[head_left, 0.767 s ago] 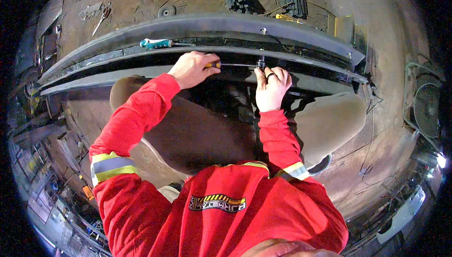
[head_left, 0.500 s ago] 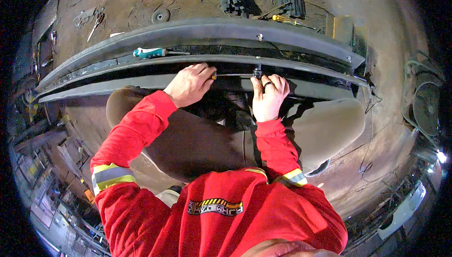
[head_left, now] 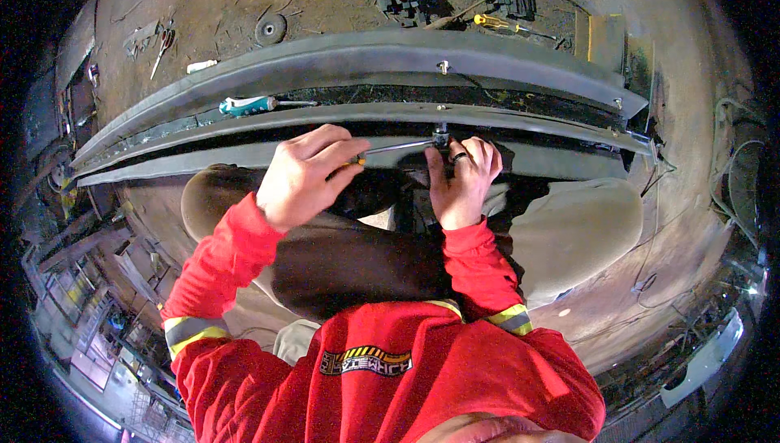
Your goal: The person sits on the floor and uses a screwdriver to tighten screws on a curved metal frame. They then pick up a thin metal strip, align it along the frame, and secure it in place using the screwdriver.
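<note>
Centrally, I observe the left hand [head_left: 307, 177], back upward and slanted inward, clamped on the screwdriver [head_left: 398, 147]; its shaft runs rightward from that hand to the fitting [head_left: 441, 139], which the right hand [head_left: 463, 189], reaching forward, pinches.

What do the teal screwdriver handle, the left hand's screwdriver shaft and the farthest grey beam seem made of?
Teal screwdriver handle: likely smooth plastic; bright two-colour moulding, perhaps rubberised.
Held screwdriver shaft: probably bare steel; thin, silvery shine.
Farthest grey beam: seemingly metal; dull sheen, crisp edges; painted or raw, unclear.
</note>
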`<state>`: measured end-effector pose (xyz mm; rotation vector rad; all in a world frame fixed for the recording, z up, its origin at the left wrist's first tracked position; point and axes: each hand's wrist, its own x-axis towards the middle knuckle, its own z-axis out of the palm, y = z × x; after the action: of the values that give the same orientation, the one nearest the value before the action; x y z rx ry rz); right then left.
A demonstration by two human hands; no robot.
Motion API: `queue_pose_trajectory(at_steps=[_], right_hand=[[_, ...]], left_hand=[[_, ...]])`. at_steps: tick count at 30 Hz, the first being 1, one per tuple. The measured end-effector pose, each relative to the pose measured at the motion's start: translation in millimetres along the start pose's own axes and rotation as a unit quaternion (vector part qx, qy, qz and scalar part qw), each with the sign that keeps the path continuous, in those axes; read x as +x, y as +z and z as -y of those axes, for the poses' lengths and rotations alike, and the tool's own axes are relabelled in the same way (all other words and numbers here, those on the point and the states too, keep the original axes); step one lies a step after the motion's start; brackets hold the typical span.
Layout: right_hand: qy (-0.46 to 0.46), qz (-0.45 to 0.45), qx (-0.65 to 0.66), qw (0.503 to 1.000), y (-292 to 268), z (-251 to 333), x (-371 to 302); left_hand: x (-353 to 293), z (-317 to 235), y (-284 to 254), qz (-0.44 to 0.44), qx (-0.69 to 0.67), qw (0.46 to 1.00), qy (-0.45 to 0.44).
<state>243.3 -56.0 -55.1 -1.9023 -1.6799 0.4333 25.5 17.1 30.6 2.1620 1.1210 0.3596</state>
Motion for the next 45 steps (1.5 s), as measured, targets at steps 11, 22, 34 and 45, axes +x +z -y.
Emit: queue_pose_trajectory(at_steps=[11, 22, 34, 45], right_hand=[[-0.017, -0.034, -0.007, 0.999, 5, -6, -2], [-0.008, 0.13, -0.012, 0.991, 3, -21, -3], [-0.018, 0.026, -0.012, 0.999, 12, -13, 1], [-0.041, -0.029, -0.022, 0.998, 13, -2, -5]], left_hand=[[56, -95, -1, -0.216, 0.031, 0.969, 0.111], [192, -156, 188, -0.092, 0.002, 0.936, 0.341], [188, -119, 229, 0.088, 0.089, 0.941, 0.314], [182, -167, 146, 0.016, 0.123, 0.966, 0.226]])
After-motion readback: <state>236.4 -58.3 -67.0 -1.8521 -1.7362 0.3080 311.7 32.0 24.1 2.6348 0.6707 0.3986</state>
